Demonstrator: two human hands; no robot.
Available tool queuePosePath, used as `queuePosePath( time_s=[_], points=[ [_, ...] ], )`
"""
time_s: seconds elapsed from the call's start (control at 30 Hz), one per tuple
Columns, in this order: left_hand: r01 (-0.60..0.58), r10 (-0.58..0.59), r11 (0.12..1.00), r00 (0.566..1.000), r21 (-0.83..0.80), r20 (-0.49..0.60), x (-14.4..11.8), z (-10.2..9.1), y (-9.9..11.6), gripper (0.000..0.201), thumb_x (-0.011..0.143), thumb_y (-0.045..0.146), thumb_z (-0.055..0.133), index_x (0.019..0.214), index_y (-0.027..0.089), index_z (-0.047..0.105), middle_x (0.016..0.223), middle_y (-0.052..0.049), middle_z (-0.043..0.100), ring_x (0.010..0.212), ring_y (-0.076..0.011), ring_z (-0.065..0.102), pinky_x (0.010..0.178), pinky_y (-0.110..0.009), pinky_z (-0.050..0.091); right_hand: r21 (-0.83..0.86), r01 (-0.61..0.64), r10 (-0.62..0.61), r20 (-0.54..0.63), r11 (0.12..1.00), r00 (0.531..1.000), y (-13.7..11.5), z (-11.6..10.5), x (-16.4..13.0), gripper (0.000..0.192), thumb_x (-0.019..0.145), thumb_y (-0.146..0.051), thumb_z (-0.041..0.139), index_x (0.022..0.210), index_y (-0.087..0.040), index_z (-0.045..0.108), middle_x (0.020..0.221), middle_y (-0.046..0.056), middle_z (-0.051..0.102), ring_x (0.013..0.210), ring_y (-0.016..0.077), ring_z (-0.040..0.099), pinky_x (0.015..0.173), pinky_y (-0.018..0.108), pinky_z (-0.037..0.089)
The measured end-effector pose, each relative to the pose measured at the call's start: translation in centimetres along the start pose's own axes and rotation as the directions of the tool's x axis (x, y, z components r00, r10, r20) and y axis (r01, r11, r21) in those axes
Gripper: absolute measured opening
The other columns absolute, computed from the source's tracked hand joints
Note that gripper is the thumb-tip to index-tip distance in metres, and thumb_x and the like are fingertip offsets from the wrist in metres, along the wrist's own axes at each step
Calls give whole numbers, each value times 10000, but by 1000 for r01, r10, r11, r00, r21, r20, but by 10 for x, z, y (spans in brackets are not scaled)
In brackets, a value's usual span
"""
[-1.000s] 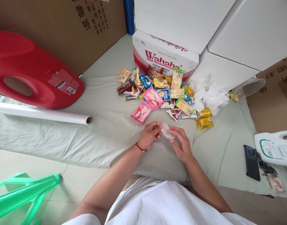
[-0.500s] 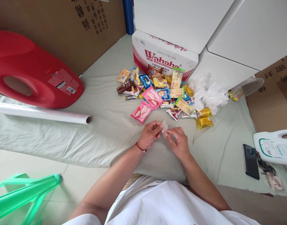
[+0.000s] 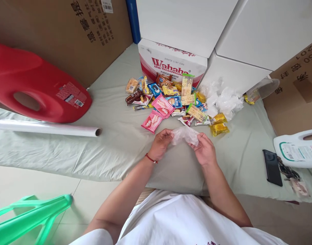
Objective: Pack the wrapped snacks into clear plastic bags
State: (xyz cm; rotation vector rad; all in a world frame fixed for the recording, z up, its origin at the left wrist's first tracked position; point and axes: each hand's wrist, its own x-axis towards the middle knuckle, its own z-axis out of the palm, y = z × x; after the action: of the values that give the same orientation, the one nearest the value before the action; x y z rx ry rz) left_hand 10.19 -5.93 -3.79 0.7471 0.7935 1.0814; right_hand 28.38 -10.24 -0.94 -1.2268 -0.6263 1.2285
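Observation:
A thin clear plastic bag (image 3: 184, 135) is stretched between my two hands, low over the cloth-covered surface. My left hand (image 3: 161, 144), with a red cord bracelet on the wrist, pinches the bag's left end. On the other end, my right hand (image 3: 205, 148) is closed with thumb and fingers. Just beyond the hands lies a heap of wrapped snacks: pink wafer packs (image 3: 163, 106), biscuit packs with green ends (image 3: 197, 113), yellow packets (image 3: 219, 129) and a blue packet (image 3: 154, 90). Several crumpled clear bags (image 3: 228, 102) lie right of the heap.
Behind the snacks stands a white and red carton (image 3: 172, 63). At left are a red jug (image 3: 46, 85) and a white roll (image 3: 47, 128). A phone (image 3: 272, 167), keys (image 3: 288, 173) and a white bottle (image 3: 297, 149) lie at right. A green stool (image 3: 36, 214) stands on the floor.
My hands have moved apart, and the bunched plastic bag between them is now spread out wide. The view has shifted slightly.

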Motion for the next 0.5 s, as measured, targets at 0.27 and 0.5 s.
queuePosePath(
  time_s=[0.27, 0.5],
  points=[
    [111, -116, 983, 993, -149, -27, -13, 11, -1, 430, 662, 443, 893, 777, 191, 564, 690, 64, 491, 600, -78, 438, 583, -209, 387, -61, -117, 117, -6, 991, 993, -4, -50, -14, 339, 731, -464, 840, 853, -202, 665, 766, -11, 628, 628, 124, 561, 537, 233, 488],
    [16, -17, 993, 1000, 120, 5, -19, 17, -10, 411, 712, 516, 840, 756, 187, 597, 690, 45, 520, 634, -97, 417, 604, -231, 333, -675, 393, -364, 194, 624, 911, -13, -46, -9, 462, 821, -549, 762, 1181, -262, 724, 1219, 84, 674, 1148, 258, 580, 988, 411, 480]
  ],
)
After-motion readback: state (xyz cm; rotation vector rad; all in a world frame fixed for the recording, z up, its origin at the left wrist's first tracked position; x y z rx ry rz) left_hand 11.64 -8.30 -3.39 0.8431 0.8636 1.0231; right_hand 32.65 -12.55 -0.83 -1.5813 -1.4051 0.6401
